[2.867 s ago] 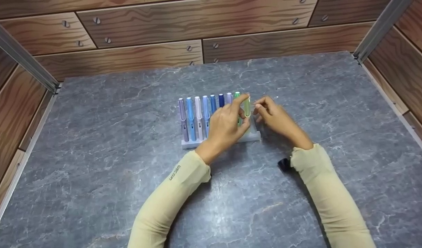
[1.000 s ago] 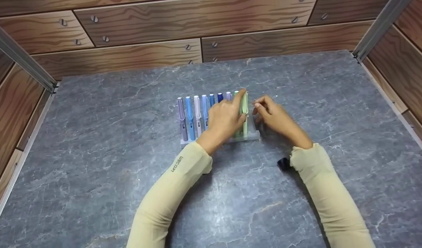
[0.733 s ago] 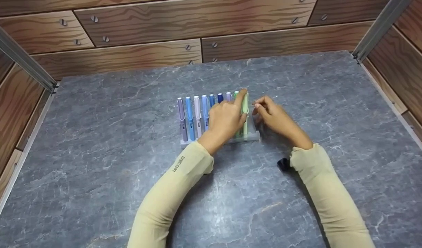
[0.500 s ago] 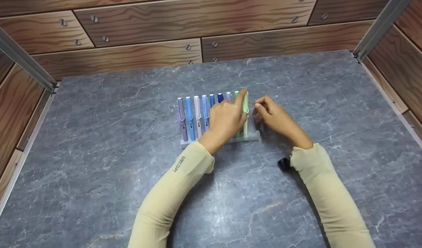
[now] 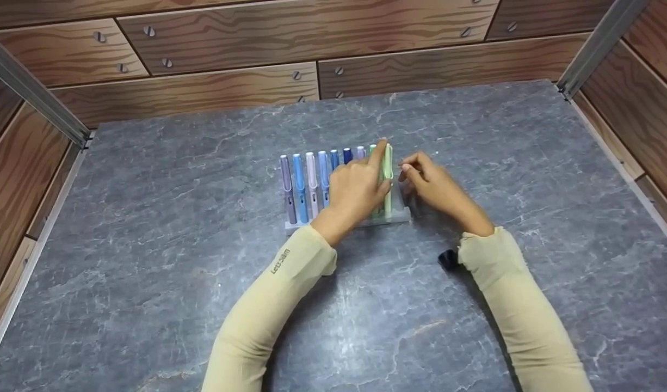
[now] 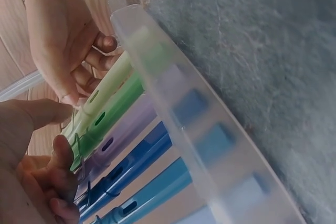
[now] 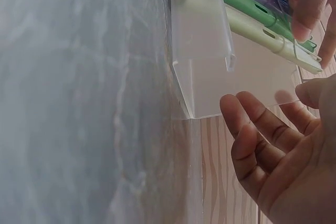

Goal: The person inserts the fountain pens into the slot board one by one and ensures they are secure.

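A row of capped pens in purple, blue and green shades leans on a clear pen stand (image 5: pixel 401 204). At the row's right end is a pale green pen (image 5: pixel 388 163), its lower end behind the stand's frosted front lip (image 6: pixel 173 103). My left hand (image 5: pixel 352 190) pinches this pen's cap, thumb by the clip and index finger stretched to the top. It covers parts of the middle pens. Beside it sits a brighter green pen (image 7: pixel 252 6). My right hand (image 5: pixel 434 185) holds the stand's right edge between thumb and a finger seen through the plastic; its other fingers curl loosely.
The stand rests on a grey marbled tabletop (image 5: pixel 148 245). Wood-patterned panels (image 5: pixel 230 49) enclose the back and sides, with metal posts at the corners. A small black object (image 5: pixel 448 260) shows beside the right sleeve (image 5: pixel 507 272).
Since the oldest frame, my left hand has brought the pale green pen down into the stand's right end. Over the last second almost nothing moves; my right hand keeps its place.
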The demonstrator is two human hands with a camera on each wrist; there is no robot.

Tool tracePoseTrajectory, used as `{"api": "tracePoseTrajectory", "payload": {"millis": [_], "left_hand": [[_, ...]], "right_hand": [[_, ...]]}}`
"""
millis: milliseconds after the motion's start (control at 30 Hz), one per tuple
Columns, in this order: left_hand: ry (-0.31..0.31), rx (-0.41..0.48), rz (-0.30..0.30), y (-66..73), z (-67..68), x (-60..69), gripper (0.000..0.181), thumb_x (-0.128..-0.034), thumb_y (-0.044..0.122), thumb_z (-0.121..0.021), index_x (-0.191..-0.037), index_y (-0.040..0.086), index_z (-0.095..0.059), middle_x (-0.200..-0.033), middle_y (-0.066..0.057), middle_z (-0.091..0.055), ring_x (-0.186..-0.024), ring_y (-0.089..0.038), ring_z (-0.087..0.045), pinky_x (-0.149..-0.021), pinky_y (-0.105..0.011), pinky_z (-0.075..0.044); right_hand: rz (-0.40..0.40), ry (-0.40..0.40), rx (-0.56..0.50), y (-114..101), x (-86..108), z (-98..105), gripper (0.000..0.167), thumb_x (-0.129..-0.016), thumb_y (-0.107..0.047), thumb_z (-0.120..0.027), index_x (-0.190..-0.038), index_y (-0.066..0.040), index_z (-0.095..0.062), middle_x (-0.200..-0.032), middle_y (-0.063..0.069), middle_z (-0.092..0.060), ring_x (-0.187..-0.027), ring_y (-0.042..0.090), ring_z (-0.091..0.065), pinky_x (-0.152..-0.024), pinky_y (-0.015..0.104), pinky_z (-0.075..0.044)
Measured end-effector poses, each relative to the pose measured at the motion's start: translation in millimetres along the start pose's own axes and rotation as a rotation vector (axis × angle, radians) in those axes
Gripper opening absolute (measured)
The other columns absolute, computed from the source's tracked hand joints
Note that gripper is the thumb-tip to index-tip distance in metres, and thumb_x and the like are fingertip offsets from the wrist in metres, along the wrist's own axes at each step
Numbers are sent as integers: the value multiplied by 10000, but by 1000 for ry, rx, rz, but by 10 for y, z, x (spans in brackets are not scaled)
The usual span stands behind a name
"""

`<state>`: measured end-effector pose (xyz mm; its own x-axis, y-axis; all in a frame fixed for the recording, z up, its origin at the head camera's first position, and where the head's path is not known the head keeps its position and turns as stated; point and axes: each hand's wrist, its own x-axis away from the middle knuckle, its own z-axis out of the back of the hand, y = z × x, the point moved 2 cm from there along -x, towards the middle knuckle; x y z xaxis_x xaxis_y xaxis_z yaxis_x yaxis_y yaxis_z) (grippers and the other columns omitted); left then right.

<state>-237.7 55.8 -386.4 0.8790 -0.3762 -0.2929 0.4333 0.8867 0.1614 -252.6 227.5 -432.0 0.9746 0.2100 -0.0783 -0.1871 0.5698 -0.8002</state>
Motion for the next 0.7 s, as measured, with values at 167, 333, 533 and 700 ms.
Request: {"api": "tracePoseTrajectory", "payload": {"millis": [167,333,533,700], "left_hand": [[10,77,-13,-66,72,37,655,-883,410,-655,-1449,176,-426,-689,-1,-629,-554,-145,-526,-506,-302,-448],[-16,150,9,-146,134,79,663,-877,427,-663,-1447,179,-433,-592,57,-443,-496,-92,-364,-433,-233,-286],[-31,196,26,-234,183,145,645,-869,459,-665,-1425,201,-463,-610,57,-449,-507,-93,-368,-437,-233,-283],[-24,232,32,-322,203,214,642,-854,457,-680,-1406,193,-486,-596,55,-434,-507,-97,-372,-435,-242,-298]], "right_hand": [[7,-2,7,-10,-1,2,293,-1036,-189,-406,-1189,44,-498,-1034,240,-628,-847,315,-610,-696,194,-461],[4,-11,14,-12,0,16,296,-1033,-194,-418,-1192,38,-507,-1020,224,-628,-785,288,-622,-666,189,-465],[-17,-19,28,-13,3,60,315,-1032,-211,-420,-1223,19,-520,-1010,219,-620,-765,241,-626,-661,193,-470],[-16,-17,57,-30,21,126,345,-1037,-217,-406,-1265,18,-515,-1034,229,-626,-837,331,-637,-690,202,-468]]}}
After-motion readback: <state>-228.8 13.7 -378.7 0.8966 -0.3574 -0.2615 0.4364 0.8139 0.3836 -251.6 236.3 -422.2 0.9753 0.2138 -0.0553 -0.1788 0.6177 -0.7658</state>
